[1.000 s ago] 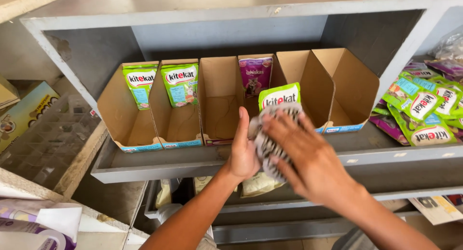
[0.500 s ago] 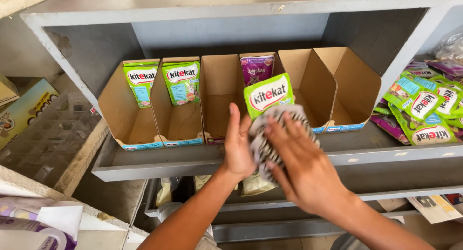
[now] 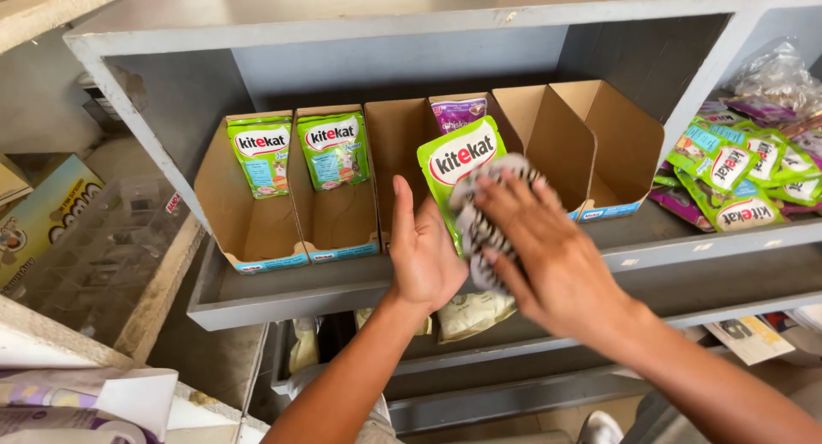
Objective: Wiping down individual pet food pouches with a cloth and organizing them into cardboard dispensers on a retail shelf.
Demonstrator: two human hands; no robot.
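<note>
green pouch [image 3: 458, 166] lower half hidden behind hands, striped cloth [image 3: 479, 230] blurred

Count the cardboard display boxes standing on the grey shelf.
4, side by side: the left box, the second box, the third box behind the left hand, and the right box. None seems hidden.

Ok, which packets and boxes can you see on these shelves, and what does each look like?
Green pouch: held in left hand, wiped with striped cloth under right hand.
Two green pouches: upright in the left cardboard tray.
Purple pouch: behind the held one.
Green and purple pouches: piled at right.
Yellow box: far left.
</note>
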